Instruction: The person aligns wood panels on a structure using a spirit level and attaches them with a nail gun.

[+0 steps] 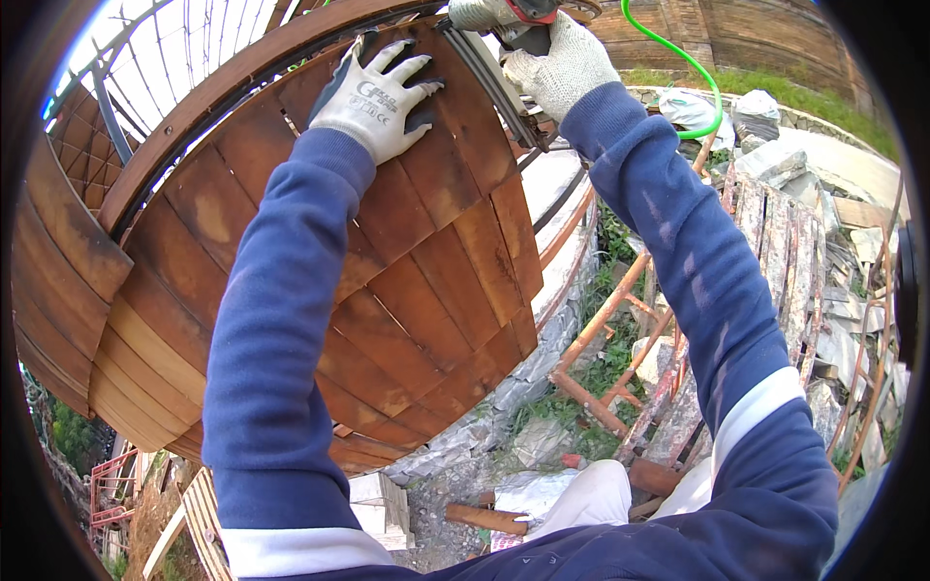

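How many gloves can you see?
2: one on the left hand, spread flat on brown boards; one on the right hand, curled around a tool at the top edge.

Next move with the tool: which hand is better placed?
Probably the right hand: it appears to hold the tool. The left hand is spread on the brown panel, away from the tool.

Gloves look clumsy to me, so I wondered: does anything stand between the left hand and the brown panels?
Only its whitish glove: the left hand lies spread against the brown panels near the curved rim, with nothing else visible in between.
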Available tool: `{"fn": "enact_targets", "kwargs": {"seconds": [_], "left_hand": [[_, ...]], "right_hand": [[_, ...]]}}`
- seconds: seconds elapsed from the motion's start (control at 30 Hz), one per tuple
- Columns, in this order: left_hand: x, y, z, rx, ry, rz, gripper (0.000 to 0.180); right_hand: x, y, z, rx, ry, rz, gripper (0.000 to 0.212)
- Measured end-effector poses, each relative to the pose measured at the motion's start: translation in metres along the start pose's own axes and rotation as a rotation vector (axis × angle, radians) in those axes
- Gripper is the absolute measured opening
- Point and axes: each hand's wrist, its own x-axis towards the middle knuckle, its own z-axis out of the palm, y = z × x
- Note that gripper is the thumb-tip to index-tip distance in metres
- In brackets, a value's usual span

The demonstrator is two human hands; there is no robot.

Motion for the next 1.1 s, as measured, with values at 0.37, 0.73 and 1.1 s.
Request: {"fn": "enact_targets", "kwargs": {"seconds": [0.37,0.73,1.1], "left_hand": [[0.001,0.001,-0.003,0.019,-0.047,-0.011,0.052],[0.006,0.027,-0.019,0.106,-0.150,-0.165,0.057],[0.008,0.073,0.006,0.088,-0.094,-0.310,0.085]], "right_hand": [[-0.028,0.004,-0.027,-0.123,0.052,0.104,0.047],[-0.307,-0.073,-0.188,-0.532,-0.140,0.349,0.055],[-0.349,-0.145,-0.231,-0.718,-0.380,0.111,0.054]]}}
